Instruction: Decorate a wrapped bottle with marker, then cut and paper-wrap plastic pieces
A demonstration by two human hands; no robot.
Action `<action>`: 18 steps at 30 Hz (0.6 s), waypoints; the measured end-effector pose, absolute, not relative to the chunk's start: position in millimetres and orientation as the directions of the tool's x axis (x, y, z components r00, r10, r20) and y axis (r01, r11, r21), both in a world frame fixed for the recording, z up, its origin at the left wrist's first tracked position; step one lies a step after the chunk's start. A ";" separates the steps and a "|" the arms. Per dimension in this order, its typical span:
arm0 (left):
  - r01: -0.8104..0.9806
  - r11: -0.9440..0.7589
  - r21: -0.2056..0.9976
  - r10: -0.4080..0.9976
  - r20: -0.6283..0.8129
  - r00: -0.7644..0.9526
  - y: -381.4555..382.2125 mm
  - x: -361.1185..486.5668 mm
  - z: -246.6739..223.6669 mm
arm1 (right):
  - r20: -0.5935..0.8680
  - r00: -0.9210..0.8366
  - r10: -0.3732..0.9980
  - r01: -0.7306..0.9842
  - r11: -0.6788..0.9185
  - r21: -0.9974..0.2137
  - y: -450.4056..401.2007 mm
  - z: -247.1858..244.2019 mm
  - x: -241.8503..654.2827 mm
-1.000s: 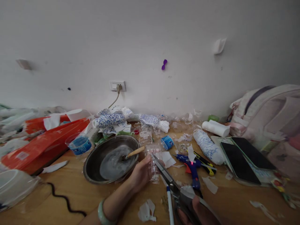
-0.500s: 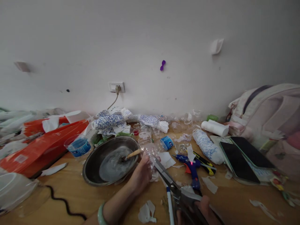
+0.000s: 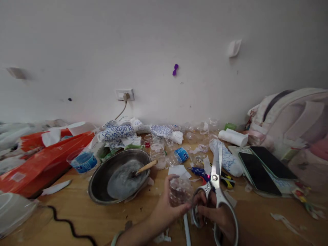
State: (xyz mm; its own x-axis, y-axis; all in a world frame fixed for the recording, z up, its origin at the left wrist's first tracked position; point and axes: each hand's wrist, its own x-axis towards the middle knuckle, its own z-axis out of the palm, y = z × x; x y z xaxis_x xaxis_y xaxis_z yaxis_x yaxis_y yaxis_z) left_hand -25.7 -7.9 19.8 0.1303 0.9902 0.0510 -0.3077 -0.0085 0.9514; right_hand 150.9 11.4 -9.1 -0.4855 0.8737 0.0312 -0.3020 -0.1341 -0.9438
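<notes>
A clear plastic bottle piece [image 3: 180,191] is in my left hand [image 3: 170,203], with the thumb below it and the fingers curved round its far side. My right hand [image 3: 211,212] is closed on large metal scissors [image 3: 216,177], its fingers through one handle loop. The blades point up toward the wall and lie almost together, apart from the plastic. Behind the hands sit a white paper piece [image 3: 179,171] and a blue-labelled bottle piece [image 3: 181,155]. A blue glue gun [image 3: 201,172] lies partly hidden behind the scissors.
A metal bowl [image 3: 93,186] with cloudy liquid and a wooden-handled brush [image 3: 146,167] stands left. Paper rolls with blue scale patterns [image 3: 118,133] lie near the wall. Two phones [image 3: 258,172] and a backpack [image 3: 294,116] are right; an orange bag [image 3: 48,160] is left.
My left hand has moved right and lower with the plastic piece. The scissors have swung upright, away from the plastic, and their blades have moved right.
</notes>
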 end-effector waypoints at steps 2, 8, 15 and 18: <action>-0.266 -0.001 0.964 0.983 0.050 0.174 -12.7 -21.3 18.6 | 0.014 -0.455 0.891 -0.327 -0.152 -0.933 9.1 -16.8 145.9; -0.123 -0.006 0.992 0.991 0.023 0.133 -17.4 -20.7 15.3 | 0.015 -0.404 0.915 -0.196 -0.070 -0.978 3.0 -17.4 141.4; -0.090 -0.034 0.995 0.999 0.038 0.039 -17.8 -21.1 32.2 | -0.130 -0.171 0.977 0.000 -0.132 -0.991 -3.8 -13.1 142.7; -0.048 -0.015 0.999 1.000 0.016 0.025 -15.4 -22.7 34.9 | -0.108 -0.146 0.983 -0.044 -0.116 -0.992 -10.1 -21.7 140.6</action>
State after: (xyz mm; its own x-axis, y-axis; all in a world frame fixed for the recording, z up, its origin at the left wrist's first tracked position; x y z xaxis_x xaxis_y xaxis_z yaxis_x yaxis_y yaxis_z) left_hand -22.7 -15.4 34.9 0.0248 0.9996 0.0165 -0.0477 -0.0153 0.9987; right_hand 140.6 -10.1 -21.7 -0.1455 0.9834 -0.1083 -0.0443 -0.1158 -0.9923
